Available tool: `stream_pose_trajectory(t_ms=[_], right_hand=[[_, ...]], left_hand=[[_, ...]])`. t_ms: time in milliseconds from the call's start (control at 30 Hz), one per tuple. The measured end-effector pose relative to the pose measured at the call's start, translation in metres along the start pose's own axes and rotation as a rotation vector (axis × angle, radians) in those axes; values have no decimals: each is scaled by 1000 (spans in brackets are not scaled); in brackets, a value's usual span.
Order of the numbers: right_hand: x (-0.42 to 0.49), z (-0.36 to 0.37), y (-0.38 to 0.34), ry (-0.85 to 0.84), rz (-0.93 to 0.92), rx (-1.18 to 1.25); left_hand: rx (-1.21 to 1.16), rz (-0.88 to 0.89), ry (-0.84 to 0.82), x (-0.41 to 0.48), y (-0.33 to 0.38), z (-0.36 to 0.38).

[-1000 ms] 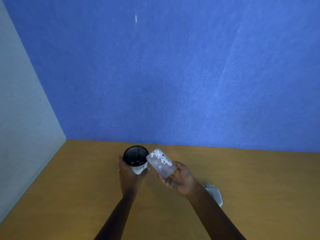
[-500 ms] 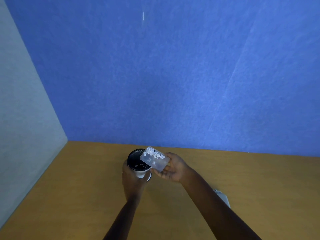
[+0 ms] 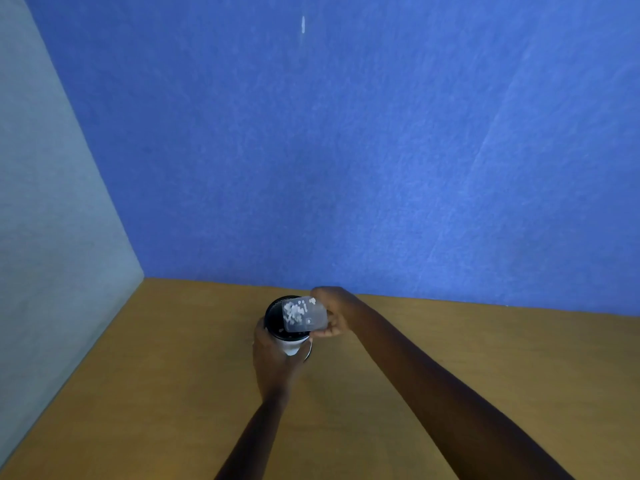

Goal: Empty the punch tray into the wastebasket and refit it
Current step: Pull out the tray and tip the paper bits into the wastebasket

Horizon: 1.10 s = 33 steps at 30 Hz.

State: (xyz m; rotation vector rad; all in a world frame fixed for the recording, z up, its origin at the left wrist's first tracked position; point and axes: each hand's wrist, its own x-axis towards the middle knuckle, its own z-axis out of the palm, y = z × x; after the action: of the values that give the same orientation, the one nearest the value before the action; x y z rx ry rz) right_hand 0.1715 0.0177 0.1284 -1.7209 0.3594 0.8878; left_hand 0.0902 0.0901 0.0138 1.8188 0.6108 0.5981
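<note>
A small black mesh wastebasket (image 3: 273, 315) with a white base stands on the wooden desk (image 3: 173, 358). My left hand (image 3: 273, 358) grips its near side. My right hand (image 3: 334, 311) holds a clear plastic punch tray (image 3: 304, 315) tilted over the basket's mouth. White paper dots cling inside the tray, bunched toward its left end. The tray covers the right half of the basket's opening. The hole punch itself is out of sight, hidden behind my right forearm or outside the frame.
A blue felt partition (image 3: 346, 150) rises right behind the basket. A grey panel (image 3: 45, 220) closes the left side. Bare wooden desk surface lies to the left and right of my arms.
My right hand has carried the tray left from beside the basket to over its mouth and tipped it steeper. The paper dots have slid toward the low end. The left hand stays on the basket.
</note>
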Motion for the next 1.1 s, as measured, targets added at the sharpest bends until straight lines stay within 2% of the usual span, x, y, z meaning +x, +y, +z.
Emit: stream_pose_trajectory(t_ms=[167,400,667,1000,1100], right_hand=[[4,8,-5,81,-37,-165],[5,21,-4,205,-209,-459],[10,27,-4,208,-323,-735],[3,21,5,165,-463,-886],[1,16,9,178,-559,-930]], left_hand=[[-14,-13,2,-2,1,-1],[-14,-37,-10,-1,1,-1],[-6,-30,-9,-1,3,-2],[-5,-18,-1,-2,5,-3],[2,-18,0,-2,5,-2]])
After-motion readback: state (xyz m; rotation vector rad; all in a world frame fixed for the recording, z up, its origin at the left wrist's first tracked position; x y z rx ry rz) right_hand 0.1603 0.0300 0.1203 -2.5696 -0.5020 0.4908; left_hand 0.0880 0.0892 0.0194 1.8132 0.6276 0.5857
